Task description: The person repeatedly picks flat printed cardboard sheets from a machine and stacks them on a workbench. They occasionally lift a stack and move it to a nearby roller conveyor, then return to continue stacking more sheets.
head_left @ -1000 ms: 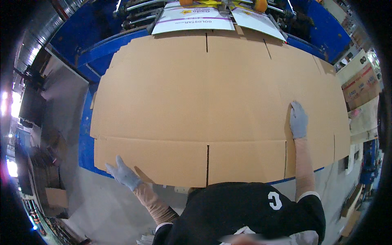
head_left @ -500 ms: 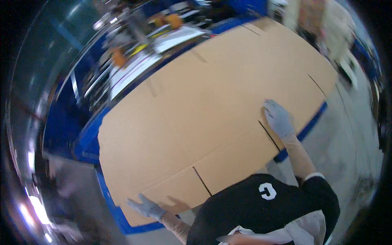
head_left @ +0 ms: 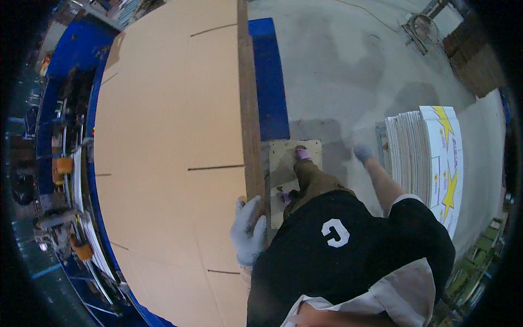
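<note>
The left hand point(head_left: 248, 231), fingers parted and empty, touches brown cardboard point(head_left: 163, 131) at lower centre; the right hand point(head_left: 363, 154), right of centre, blurs, its grip unclear.

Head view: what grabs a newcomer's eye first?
The broad tan cardboard filling the left half, dark slots cut along its right side. Next, the stack of white boards with yellow stars at the right. Then the gloved left hand at the cardboard's right edge, low in the middle of the picture.

Grey floor point(head_left: 327, 98), darkly patched; a round fan point(head_left: 425, 28).
</note>
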Motion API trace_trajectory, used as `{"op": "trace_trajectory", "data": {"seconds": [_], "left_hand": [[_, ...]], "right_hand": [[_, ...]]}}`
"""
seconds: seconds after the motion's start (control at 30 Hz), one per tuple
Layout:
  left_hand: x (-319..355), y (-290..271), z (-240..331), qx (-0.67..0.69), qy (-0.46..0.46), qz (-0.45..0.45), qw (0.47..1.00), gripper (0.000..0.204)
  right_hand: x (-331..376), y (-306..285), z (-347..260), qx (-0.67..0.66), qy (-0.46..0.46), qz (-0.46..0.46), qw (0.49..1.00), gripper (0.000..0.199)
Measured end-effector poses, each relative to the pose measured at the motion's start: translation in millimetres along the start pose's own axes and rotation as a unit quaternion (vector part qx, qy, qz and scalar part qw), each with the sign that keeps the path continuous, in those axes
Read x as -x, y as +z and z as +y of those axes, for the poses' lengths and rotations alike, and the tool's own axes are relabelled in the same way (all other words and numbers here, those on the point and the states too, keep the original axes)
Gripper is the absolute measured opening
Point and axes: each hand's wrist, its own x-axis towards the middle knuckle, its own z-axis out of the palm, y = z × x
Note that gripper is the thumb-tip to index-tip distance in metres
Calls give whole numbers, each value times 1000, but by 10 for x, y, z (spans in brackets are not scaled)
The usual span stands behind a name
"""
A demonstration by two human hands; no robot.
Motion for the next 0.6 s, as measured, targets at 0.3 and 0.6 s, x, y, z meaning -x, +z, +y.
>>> {"op": "trace_trajectory", "data": {"seconds": [0.3, 0.6], "left_hand": [[-946, 992, -251, 45, -170, -208, 962, 42], [-2501, 2653, -1383, -247, -29, -238, 939, 32]], "right_hand": [[163, 907, 1648, 71, 35, -248, 965, 18], [-2837, -1111, 437, -118, -96, 0, 988, 28]]}}
